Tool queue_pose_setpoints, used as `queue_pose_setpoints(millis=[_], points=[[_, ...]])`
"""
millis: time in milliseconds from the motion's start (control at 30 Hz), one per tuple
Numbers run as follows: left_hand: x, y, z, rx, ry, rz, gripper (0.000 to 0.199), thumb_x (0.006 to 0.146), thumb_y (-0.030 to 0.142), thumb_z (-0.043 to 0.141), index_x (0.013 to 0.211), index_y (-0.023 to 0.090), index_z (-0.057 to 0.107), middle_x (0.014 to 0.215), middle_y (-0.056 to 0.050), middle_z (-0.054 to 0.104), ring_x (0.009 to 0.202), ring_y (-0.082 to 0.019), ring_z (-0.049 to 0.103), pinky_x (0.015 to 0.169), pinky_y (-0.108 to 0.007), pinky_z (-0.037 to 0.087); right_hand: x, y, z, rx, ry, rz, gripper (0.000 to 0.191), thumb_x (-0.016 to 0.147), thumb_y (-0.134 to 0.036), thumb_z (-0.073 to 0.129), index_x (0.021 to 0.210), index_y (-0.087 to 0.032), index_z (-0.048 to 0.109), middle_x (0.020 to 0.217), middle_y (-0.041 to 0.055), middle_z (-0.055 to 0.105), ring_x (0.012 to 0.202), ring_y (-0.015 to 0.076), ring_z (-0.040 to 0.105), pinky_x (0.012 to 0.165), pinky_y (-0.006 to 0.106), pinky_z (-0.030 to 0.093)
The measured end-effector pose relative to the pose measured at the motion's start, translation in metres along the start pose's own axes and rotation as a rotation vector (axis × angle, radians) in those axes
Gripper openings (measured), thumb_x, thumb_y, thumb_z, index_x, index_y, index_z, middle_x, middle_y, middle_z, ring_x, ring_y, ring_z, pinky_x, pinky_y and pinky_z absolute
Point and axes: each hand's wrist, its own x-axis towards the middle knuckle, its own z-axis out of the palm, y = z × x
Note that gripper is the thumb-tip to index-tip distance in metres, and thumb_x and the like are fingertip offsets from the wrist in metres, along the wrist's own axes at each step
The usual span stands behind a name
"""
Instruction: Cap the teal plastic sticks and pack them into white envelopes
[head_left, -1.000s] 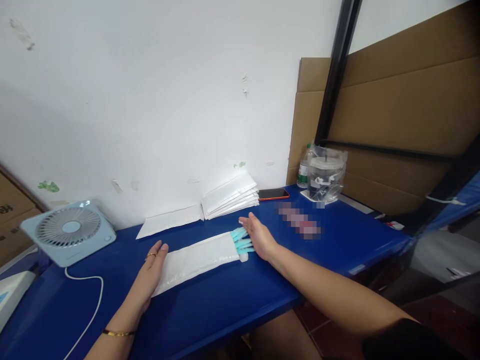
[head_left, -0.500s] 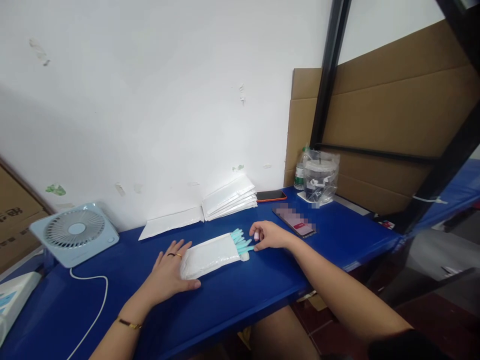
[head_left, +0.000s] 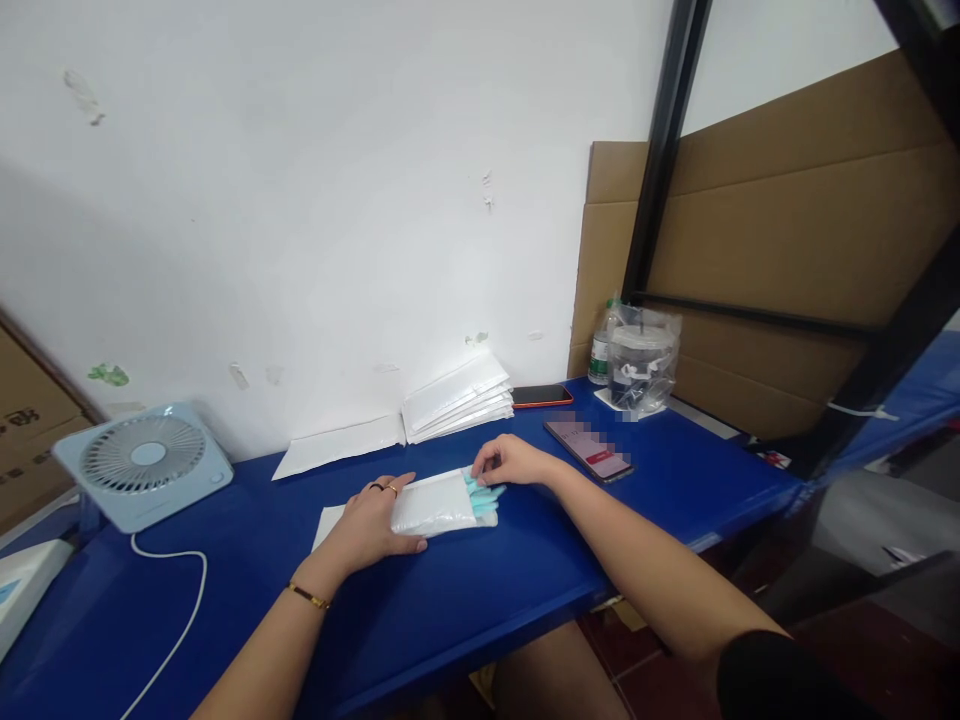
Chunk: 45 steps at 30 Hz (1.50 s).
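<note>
In my feed the white packet (head_left: 435, 503) lies at six o'clock on the blue surface (head_left: 450, 610); my left grip (head_left: 369, 525) spreads across it, unclenched; my right grip (head_left: 517, 461) curls at the teal strips (head_left: 484, 496), its three-o'clock end; whether it pinches, I cannot tell.

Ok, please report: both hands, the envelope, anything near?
Left hand spread across white envelope. Right hand at blue strips protruding from envelope's end. Nearer phone beyond right wrist.

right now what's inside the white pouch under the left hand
Turquoise pieces stick out of the pouch at the end by the right hand. Anything deeper inside is covered and can't be seen.
</note>
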Motion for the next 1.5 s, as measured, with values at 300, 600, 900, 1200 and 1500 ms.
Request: queue_pose_setpoints(millis=[300,600,900,1200,1500], points=[[0.000,-0.005,0.007,-0.059,0.049,0.047,0.086,0.055,0.061,0.067,0.131,0.029,0.043,0.127,-0.009,0.046,0.111,-0.031,0.046,0.094,-0.042,0.036,-0.027,-0.003,-0.005,0.129,-0.134,0.088,0.047,0.052,-0.035,0.079,0.094,-0.015,0.069,0.065,-0.0002,0.063,0.060,0.0130,0.059,0.056,0.021,0.045],[-0.002,-0.001,0.005,-0.064,0.055,0.060,0.083,0.057,0.060,0.067,0.131,0.031,0.043,0.126,-0.007,0.047,0.112,-0.031,0.046,0.095,-0.041,0.036,-0.014,-0.007,0.010,0.031,0.157,0.100,0.030,0.065,-0.026,0.069,0.093,-0.016,0.068,0.075,0.0037,0.066,0.067,0.0145,0.061,0.063,0.025,0.048],[-0.001,0.000,0.005,-0.072,0.032,0.061,0.083,0.058,0.061,0.065,0.131,0.030,0.043,0.127,-0.008,0.046,0.112,-0.031,0.045,0.096,-0.043,0.035,-0.021,-0.010,-0.001,-0.052,0.145,0.099,0.025,0.068,-0.028,0.065,0.090,-0.016,0.070,0.076,0.0037,0.068,0.070,0.0149,0.061,0.064,0.024,0.046],[-0.002,0.000,0.006,-0.083,0.029,0.046,0.084,0.057,0.062,0.065,0.131,0.030,0.044,0.127,-0.008,0.045,0.112,-0.031,0.045,0.097,-0.044,0.034,-0.029,-0.008,-0.006,-0.109,-0.091,0.092,0.022,0.064,-0.035,0.070,0.077,-0.018,0.073,0.064,0.0002,0.066,0.058,0.0113,0.054,0.051,0.019,0.038],[-0.003,0.003,0.003,-0.087,0.045,0.050,0.083,0.056,0.061,0.066,0.130,0.029,0.045,0.126,-0.008,0.048,0.110,-0.031,0.047,0.095,-0.041,0.037,-0.028,-0.015,-0.004,-0.112,0.049,0.111,0.020,0.066,-0.034,0.068,0.075,-0.018,0.073,0.065,0.0016,0.067,0.058,0.0124,0.055,0.052,0.021,0.039]])
